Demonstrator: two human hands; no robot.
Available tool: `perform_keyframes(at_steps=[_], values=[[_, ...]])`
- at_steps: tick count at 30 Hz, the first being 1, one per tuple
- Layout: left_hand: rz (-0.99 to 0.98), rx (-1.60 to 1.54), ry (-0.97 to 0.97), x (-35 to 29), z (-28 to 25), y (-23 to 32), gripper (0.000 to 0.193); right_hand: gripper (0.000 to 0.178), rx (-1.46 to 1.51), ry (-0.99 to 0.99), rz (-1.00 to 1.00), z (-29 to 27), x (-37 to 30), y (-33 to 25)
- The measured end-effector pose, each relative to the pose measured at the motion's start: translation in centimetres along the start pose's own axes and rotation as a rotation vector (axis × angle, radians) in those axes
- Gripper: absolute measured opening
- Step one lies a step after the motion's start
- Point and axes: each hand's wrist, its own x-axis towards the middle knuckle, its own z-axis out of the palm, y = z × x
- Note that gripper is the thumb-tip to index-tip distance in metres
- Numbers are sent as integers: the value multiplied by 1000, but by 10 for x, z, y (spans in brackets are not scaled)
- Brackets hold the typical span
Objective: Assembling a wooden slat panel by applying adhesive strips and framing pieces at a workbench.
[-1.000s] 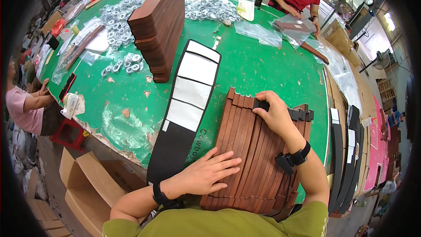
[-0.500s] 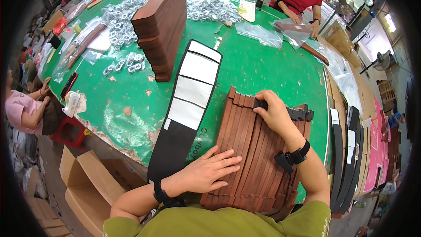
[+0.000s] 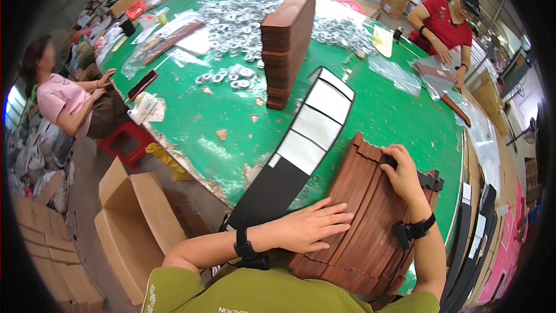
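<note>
A fanned row of brown wooden strips (image 3: 370, 226) lies at the near edge of the green table (image 3: 399, 116). My left hand (image 3: 310, 225) rests flat on the strips' near left part, fingers spread. My right hand (image 3: 401, 173) curls over the far end of the strips, fingers on a small black piece (image 3: 431, 181) there. Just left of the strips lies a long black board with white panels (image 3: 304, 145).
A tall stack of brown strips (image 3: 288, 35) stands mid-table beside heaps of metal rings (image 3: 237, 20). A person in red (image 3: 443, 20) works at the far right, a person in pink (image 3: 63, 101) sits at the left. An open cardboard box (image 3: 136, 220) stands on the floor.
</note>
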Motion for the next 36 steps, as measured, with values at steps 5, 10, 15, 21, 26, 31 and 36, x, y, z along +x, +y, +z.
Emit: perform_keyframes(at_steps=[5,10,15,21,26,31,36], values=[[-198,273,480,-27,-43,-16,56,48,38,-52,-18,3,8,-2],[-651,148,805,-33,-45,-62,61,65,-110,39,-81,-11,-15,-3],[-780,-294,672,-32,-46,-88,46,44,-104,-30,-300,-8,-18,-74],[-633,-443,701,-12,-62,-51,28,32,-11,-123,-487,29,-21,-147],[-482,-618,767,2,-63,-16,22,32,-173,14,-664,44,-17,-154],[-558,-679,752,1,-55,-18,39,28,-122,13,-628,39,-17,-158],[-567,-681,762,2,-53,-17,42,27,-97,-32,-534,36,-22,-163]])
